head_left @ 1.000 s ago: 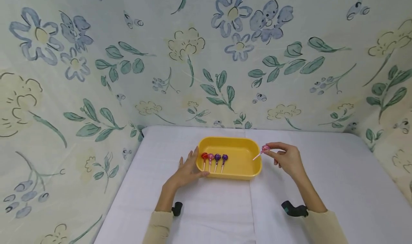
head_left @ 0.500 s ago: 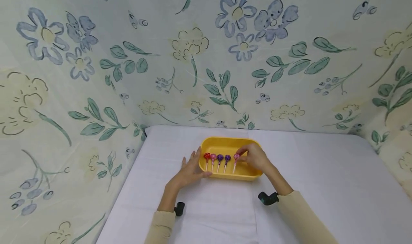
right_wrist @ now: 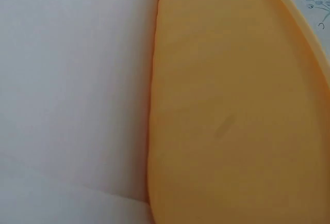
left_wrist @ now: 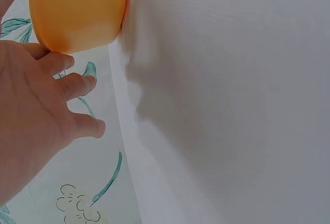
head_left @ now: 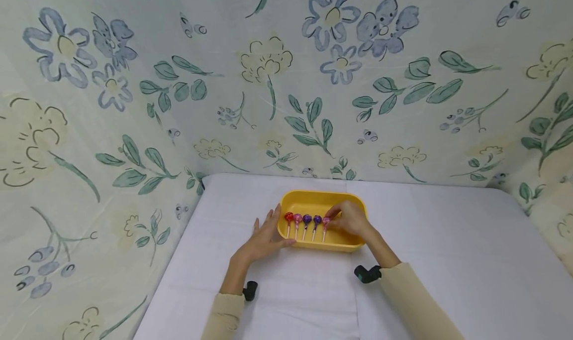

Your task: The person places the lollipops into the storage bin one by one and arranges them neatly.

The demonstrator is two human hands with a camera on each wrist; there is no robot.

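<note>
A yellow tray (head_left: pixel 340 247) lies on the white cloth with a row of wrapped lollipops inside. From the left come a red lollipop (head_left: pixel 289 217), a pink lollipop (head_left: pixel 297 218) and two purple lollipops (head_left: pixel 307 219), all with white sticks toward me. My right hand (head_left: pixel 351 218) reaches over the tray and pinches another pink lollipop (head_left: pixel 326 221) by its head, at the row's right end. Around the tray's left end, my left hand (head_left: pixel 263 239) rests with spread fingers, its thumb at the front rim. The left wrist view shows its fingers (left_wrist: pixel 77 84) against and beside the tray wall.
White cloth (head_left: pixel 416 240) covers the table around the tray. A floral curtain (head_left: pixel 268 81) hangs behind and at the left. Black wrist cameras (head_left: pixel 368 274) stick out from both sleeves. The right wrist view holds bare tray floor (right_wrist: pixel 232 79) and cloth.
My right hand has carried the pink lollipop from over the tray's right rim leftward into the tray, then slightly closer to the purple ones. My left hand stays at the tray's left end.
</note>
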